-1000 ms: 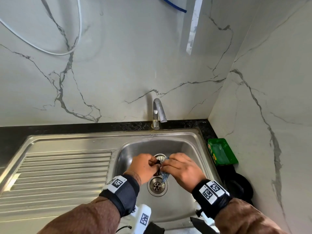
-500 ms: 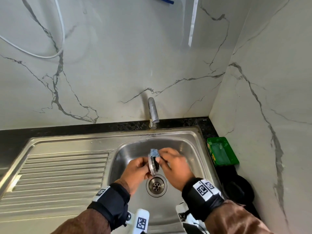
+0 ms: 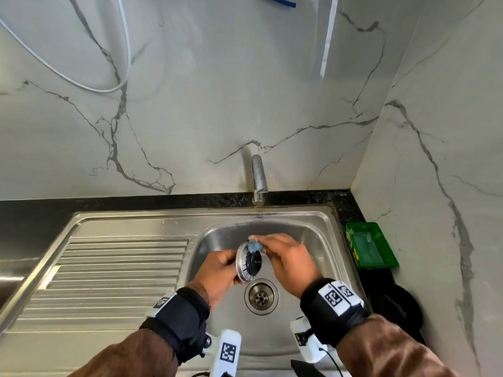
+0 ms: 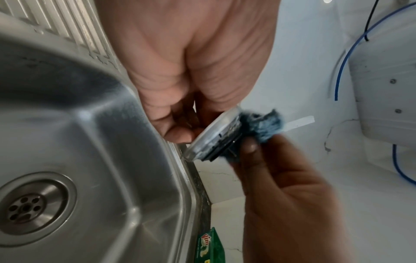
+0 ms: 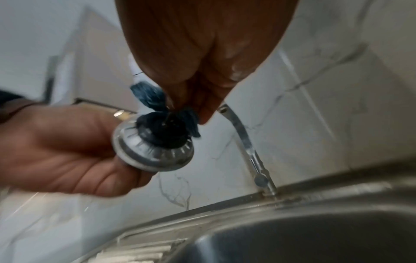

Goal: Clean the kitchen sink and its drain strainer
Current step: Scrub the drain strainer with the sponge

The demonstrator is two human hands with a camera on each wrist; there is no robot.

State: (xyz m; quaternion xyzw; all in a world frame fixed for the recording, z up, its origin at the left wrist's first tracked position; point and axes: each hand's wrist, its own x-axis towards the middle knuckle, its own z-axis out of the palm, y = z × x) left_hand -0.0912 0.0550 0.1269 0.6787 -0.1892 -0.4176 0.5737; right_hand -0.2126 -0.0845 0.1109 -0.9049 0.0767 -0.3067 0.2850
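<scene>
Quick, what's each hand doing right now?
Left hand: holding the drain strainer over the sink.
Right hand: pinching a small blue scrub pad against the strainer.

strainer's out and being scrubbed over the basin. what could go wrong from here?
1. The left hand holds the drain strainer only by its rim, directly above the open drain; a slip would likely drop it into the basin.
2. The right hand pinches just a small blue scrub pad, which could slip out and fall toward the drain.
</scene>
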